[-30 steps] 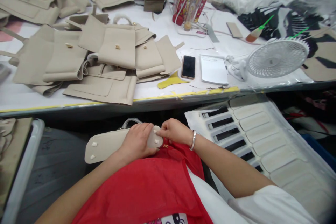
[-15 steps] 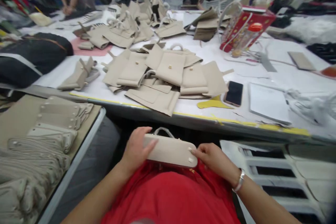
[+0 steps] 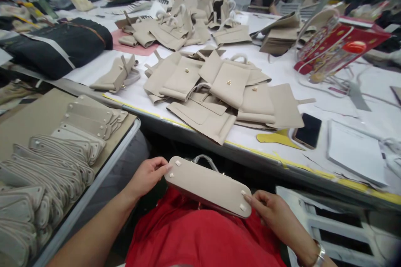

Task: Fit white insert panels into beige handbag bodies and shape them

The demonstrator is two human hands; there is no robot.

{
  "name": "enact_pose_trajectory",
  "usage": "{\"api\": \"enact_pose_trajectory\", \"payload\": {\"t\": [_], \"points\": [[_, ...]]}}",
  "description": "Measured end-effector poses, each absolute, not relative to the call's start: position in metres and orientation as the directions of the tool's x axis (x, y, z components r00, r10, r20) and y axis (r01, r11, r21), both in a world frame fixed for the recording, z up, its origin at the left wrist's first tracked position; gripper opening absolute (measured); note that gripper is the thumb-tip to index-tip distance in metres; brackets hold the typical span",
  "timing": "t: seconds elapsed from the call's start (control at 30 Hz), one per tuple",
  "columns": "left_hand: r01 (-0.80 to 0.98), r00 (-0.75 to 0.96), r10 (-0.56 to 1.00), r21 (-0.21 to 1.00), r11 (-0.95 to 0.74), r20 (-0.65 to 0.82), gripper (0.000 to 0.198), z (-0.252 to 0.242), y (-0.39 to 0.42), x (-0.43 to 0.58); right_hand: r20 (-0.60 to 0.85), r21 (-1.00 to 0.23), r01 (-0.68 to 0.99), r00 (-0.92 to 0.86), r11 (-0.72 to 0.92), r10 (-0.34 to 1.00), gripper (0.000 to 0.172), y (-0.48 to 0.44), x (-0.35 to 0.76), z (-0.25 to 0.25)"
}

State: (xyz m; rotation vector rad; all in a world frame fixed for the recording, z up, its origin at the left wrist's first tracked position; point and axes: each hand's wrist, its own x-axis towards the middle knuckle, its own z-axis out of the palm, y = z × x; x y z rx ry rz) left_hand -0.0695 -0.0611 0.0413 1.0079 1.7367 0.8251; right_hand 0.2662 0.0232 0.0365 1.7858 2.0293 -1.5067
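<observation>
While left hand (image 3: 146,178), right hand (image 3: 275,217) hold beige bag base (image 3: 208,186) by ends, fingers (image 3: 161,166) pinch rim (image 3: 213,201); underside hidden.

a beige bag base (image 3: 208,187) above bright red cloth (image 3: 200,233).

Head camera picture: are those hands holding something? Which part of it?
Yes, a beige handbag with its studded base showing. The left hand and right hand hold it at its two rounded ends.
</observation>
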Motion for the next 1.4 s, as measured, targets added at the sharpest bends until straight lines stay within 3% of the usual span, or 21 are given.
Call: {"api": "enact_pose_trajectory", "payload": {"t": [0.47,0.7,0.77,0.83,0.93,1.0,1.07,1.13,1.23,1.4], "points": [[0.197,-0.164,0.838,0.815,0.545,-0.521,0.03,0.015,-0.056,-0.085,-0.685,-0.589,0.761,-0.293,-0.271,0.667,0.045,0.027,0.26,0.039],[0.399,-0.131,0.895,0.804,0.441,-0.426,0.029,0.011,-0.052,-0.091,-0.723,-0.547,0.788,-0.273,-0.284,0.635,0.046,0.028,0.264,0.03],[0.488,-0.131,0.908,0.771,0.409,-0.399,0.027,0.013,-0.051,-0.091,-0.723,-0.509,0.835,-0.282,-0.21,0.631,0.046,0.032,0.266,0.032],[0.553,-0.137,0.912,0.733,0.395,-0.387,0.026,0.015,-0.05,-0.092,-0.669,-0.448,0.894,-0.311,-0.032,0.675,0.046,0.038,0.264,0.041],[0.594,-0.136,0.912,0.704,0.388,-0.388,0.025,0.018,-0.05,-0.093,-0.491,-0.348,0.908,-0.389,0.234,0.78,0.039,0.044,0.239,0.062],[0.597,-0.134,0.913,0.704,0.384,-0.385,0.026,0.017,-0.051,-0.094,-0.33,-0.36,0.86,-0.481,0.363,0.812,0.032,0.042,0.206,0.073],[0.592,-0.137,0.915,0.709,0.383,-0.379,0.026,0.016,-0.052,-0.095,-0.145,-0.41,0.731,-0.642,0.545,0.753,0.032,0.034,0.165,0.073],[0.582,-0.145,0.917,0.717,0.383,-0.372,0.026,0.014,-0.053,-0.096,-0.062,-0.432,0.58,-0.783,0.69,0.619,0.045,0.022,0.127,0.063],[0.567,-0.148,0.926,0.738,0.366,-0.346,0.026,0.011,-0.055,-0.097,-0.052,-0.411,0.494,-0.852,0.766,0.522,0.067,0.006,0.09,0.039],[0.515,-0.137,0.937,0.785,0.344,-0.32,0.027,0.007,-0.059,-0.098,-0.018,-0.404,0.552,-0.802,0.729,0.597,0.076,-0.005,0.083,0.016]]}}
